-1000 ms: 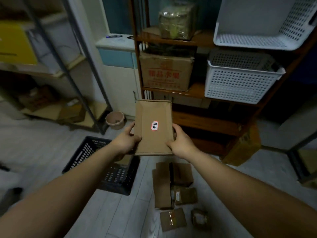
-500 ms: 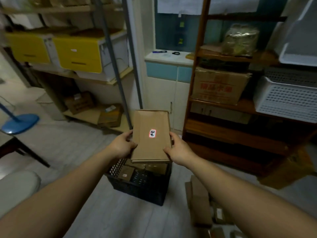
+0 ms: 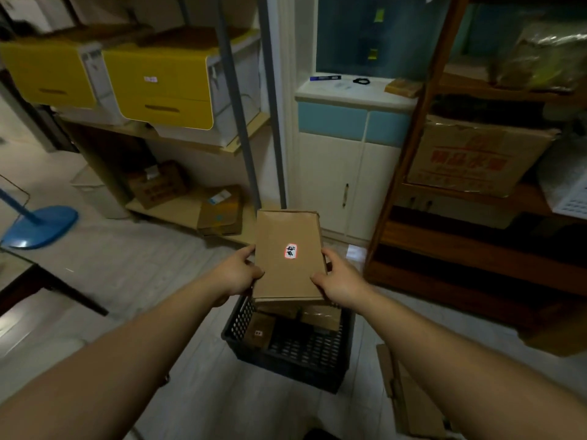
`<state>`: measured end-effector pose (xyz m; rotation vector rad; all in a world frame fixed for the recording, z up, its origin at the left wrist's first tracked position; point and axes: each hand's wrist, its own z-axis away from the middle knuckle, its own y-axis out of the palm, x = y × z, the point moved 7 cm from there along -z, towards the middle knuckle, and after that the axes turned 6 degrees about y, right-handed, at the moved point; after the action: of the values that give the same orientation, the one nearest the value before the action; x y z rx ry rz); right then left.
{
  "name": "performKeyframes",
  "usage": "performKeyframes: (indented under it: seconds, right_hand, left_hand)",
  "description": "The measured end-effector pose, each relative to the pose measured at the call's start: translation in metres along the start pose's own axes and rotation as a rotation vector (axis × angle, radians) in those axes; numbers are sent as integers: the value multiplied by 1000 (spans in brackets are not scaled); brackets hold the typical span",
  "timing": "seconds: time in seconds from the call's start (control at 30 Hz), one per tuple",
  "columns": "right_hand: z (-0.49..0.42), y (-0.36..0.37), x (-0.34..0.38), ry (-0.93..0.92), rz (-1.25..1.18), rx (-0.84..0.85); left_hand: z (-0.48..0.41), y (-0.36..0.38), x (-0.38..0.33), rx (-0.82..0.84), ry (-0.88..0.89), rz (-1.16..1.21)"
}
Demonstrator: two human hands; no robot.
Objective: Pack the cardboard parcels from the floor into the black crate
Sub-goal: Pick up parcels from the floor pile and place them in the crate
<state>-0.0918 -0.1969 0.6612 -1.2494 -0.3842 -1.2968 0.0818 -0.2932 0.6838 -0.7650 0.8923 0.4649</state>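
A flat brown cardboard parcel (image 3: 287, 268) with a small red-edged label is held in the air, level with my chest. My left hand (image 3: 235, 274) grips its left edge and my right hand (image 3: 340, 281) grips its right edge. Directly below and just behind my hands stands the black crate (image 3: 298, 360) on the floor. Inside the crate lie a few small cardboard parcels (image 3: 259, 333); the held parcel hides its far half. More flat cardboard parcels (image 3: 409, 404) lie on the floor at the lower right, partly behind my right forearm.
A metal rack with yellow bins (image 3: 165, 87) and cardboard boxes stands at the left. A white cabinet (image 3: 343, 182) is straight ahead, a wooden shelf unit (image 3: 470, 255) at the right. A blue stand base (image 3: 41, 227) and dark table (image 3: 19, 281) sit far left.
The view has swung left from the parcels on the floor to the crate. The held parcel has come over the crate and sunk slightly towards it. Both hands keep their grip.
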Motion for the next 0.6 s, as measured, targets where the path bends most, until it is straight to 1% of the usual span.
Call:
performKeyframes:
  seconds: [0.13,0.23,0.4,0.5,0.6]
  right_hand:
    - [-54,23,3,34,4,39]
    - [-80,37,-8,80,10,43]
    - [-108,66,-49,239,-53,59]
    - [-123,92,-76,325,-76,59]
    - [-147,125,-111,396,-66,55]
  left_hand:
    - [-47,-23,14,11,-37,-19]
    - [-76,-26,29,58,-86,-25]
    - [-129,-9,68,238,-113,-217]
    - [-166,3,104,372,-87,-321]
    - [-205,16,152,435,-71,-344]
